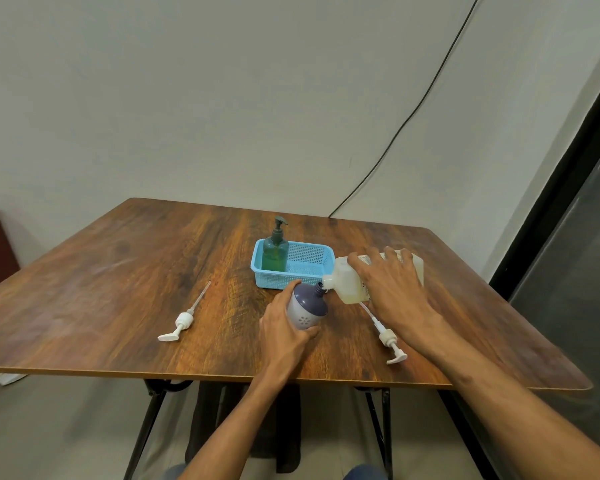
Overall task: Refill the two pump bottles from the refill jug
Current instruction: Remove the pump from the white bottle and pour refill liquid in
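My left hand (284, 327) grips a purple and white pump bottle (307, 308) that has no pump and leans toward the right. My right hand (392, 289) holds the translucent white refill jug (349, 282) tipped on its side, its spout at the bottle's open neck. A little yellowish liquid lies in the jug's lower part. A green pump bottle (275, 252) with its pump on stands in the left end of a blue basket (312, 268). One white pump head (182, 322) lies on the table at the left, another pump head (388, 341) lies under my right wrist.
The wooden table (118, 271) has its front edge close to me and black folding legs beneath. A black cable runs down the wall behind the table's far right corner. A dark panel stands at the right.
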{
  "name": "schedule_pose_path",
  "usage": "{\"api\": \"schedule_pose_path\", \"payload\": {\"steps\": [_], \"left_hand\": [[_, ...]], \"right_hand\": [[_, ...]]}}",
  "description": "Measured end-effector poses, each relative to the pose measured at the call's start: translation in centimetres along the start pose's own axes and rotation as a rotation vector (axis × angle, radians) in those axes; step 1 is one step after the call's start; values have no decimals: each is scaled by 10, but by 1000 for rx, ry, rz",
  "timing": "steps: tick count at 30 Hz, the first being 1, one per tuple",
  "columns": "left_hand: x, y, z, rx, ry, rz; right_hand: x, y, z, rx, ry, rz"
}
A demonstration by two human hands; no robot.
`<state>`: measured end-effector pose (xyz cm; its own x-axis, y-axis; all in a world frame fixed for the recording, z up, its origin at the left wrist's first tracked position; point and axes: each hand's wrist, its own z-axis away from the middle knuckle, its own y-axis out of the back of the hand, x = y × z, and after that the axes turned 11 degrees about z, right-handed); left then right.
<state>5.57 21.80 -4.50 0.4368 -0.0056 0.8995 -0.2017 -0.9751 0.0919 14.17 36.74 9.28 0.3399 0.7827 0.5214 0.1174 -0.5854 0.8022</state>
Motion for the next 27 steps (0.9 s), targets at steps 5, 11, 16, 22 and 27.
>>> {"api": "schedule_pose_path", "payload": {"steps": [5,11,16,22,27], "left_hand": [[-1,-1,0,-2,3,-10],[-3,0,-1,-4,8,-16],[-4,-1,-1,-4,8,-8],[-7,-1,-2,-5,-2,-23],[-7,0,-2,-6,-2,-28]], "right_hand": [[-1,1,0,0,3,-4],[-1,2,0,6,8,0],[-1,1,-3,3,11,14],[-1,1,-3,14,14,43],[0,1,-3,28,16,59]]}}
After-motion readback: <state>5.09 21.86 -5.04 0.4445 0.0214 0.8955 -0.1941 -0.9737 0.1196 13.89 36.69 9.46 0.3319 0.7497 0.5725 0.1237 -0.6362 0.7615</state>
